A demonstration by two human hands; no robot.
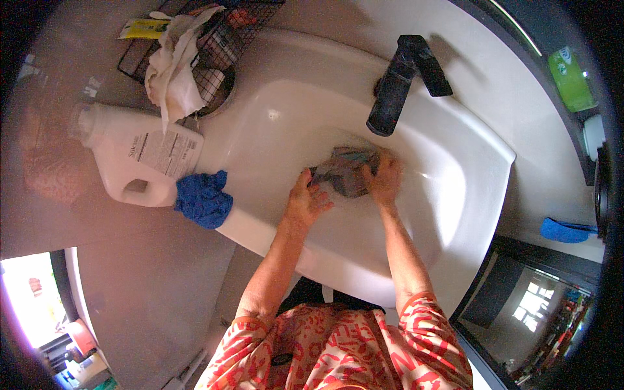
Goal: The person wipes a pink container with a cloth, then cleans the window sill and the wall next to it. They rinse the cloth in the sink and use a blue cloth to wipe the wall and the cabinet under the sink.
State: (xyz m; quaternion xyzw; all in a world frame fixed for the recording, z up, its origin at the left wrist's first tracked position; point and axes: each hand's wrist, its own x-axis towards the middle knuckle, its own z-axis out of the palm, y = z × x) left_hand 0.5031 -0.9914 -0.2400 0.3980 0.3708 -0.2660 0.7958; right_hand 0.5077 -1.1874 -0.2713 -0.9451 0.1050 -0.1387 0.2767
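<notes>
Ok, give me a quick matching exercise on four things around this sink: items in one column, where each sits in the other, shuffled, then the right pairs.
Things:
1. grey cloth
2. blue rag
3. white jug
4. white towel

Places:
A. draped over the wire basket
B. lying on its side on the counter, left of the basin
C. in the basin under the black tap, between the left hand and the right hand
D. bunched on the basin's left rim, at the jug's base

Pairs: 1-C, 2-D, 3-B, 4-A
</notes>
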